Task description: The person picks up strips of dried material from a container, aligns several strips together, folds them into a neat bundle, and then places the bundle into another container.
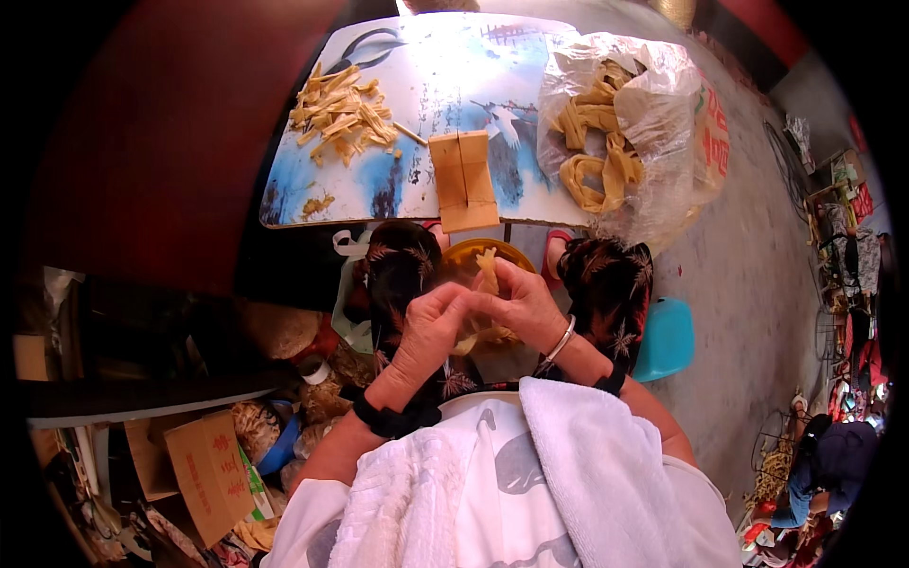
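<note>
Above a yellow basin (516,254) between my knees, both hands meet at the fingertips. My right hand (532,305) is closed on a pale yellow, wrinkled strip (487,271) that sticks up past its fingers. My left hand (428,329) is pinched shut against the right fingers; what lies in the pinch is hidden. More yellowish pieces (497,335) show below the hands, in the basin. On the table ahead, a pile of similar strips (346,115) lies at the left. Longer looped strips (606,180) rest in a clear plastic bag (663,104) at the right.
A small wooden stand (464,185) with a dark slit overhangs the near edge of the picture-printed table (407,189). A dark-handled tool (365,47) lies at the table's far left. A turquoise stool (666,341) is at my right; cardboard boxes (210,473) crowd the lower left.
</note>
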Demonstrator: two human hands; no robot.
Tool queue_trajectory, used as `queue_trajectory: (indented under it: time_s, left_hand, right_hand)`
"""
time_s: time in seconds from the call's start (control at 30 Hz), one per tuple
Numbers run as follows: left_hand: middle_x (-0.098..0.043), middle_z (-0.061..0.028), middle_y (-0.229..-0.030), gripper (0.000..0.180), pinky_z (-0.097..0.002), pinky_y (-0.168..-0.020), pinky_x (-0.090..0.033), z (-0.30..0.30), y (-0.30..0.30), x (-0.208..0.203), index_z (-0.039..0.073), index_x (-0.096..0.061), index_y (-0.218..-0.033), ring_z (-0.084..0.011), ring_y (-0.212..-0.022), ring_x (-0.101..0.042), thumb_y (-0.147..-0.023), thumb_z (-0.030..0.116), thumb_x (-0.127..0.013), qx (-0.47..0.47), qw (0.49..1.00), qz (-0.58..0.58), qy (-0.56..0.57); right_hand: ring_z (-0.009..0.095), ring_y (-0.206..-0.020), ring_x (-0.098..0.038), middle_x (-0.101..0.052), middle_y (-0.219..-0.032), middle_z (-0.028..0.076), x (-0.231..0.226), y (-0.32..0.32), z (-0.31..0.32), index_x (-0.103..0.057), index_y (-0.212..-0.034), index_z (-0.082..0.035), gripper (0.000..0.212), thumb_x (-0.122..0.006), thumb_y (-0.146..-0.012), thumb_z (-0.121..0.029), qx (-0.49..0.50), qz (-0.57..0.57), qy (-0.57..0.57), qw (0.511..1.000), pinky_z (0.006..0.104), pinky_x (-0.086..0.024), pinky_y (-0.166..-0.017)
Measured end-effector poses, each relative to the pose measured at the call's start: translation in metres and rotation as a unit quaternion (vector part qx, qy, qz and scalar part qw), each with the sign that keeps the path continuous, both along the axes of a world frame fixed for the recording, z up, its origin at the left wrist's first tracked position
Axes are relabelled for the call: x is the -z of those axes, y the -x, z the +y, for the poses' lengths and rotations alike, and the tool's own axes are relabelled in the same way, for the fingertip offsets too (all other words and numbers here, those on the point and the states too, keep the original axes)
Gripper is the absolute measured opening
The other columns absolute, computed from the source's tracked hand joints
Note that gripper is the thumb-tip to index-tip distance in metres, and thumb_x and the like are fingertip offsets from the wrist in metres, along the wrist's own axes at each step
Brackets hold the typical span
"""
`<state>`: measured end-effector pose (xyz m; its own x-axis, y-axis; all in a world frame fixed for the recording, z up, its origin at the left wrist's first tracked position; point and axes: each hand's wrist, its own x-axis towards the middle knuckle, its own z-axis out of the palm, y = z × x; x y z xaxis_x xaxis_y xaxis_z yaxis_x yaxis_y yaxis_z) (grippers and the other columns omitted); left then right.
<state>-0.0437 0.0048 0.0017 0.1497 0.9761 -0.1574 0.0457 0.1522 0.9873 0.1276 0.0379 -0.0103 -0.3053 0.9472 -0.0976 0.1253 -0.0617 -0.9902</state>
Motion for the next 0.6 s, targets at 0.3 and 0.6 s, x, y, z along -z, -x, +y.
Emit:
queue_trajectory:
  time_s: [0.3,0.6]
  left_hand:
    - [-0.066,-0.0058,-0.075,0.016,-0.0255,-0.063,-0.047,0.033,0.002,-0.019,-0.002,-0.066,-0.091,-0.0083,-0.071,-0.060,-0.092,0.013,-0.062,0.008,0.994,0.081,-0.074]
    - [-0.055,-0.0013,-0.062,0.014,-0.0259,-0.055,-0.043,0.133,0.016,-0.036,0.000,-0.066,-0.091,-0.0090,-0.059,-0.053,-0.093,0.013,-0.061,-0.080,0.929,0.260,-0.252]
  right_hand:
    - [0.001,-0.056,-0.044,-0.053,-0.073,-0.007,-0.032,0.003,0.027,-0.061,-0.098,-0.008,0.013,-0.063,-0.094,-0.020,0.028,0.171,0.087,0.981,0.0166,-0.032,-0.048]
    - [0.007,-0.055,-0.054,-0.058,-0.067,0.002,-0.031,0.008,0.115,-0.058,-0.095,-0.003,0.015,-0.059,-0.097,-0.018,0.131,0.114,-0.124,0.977,0.0236,-0.043,-0.051]
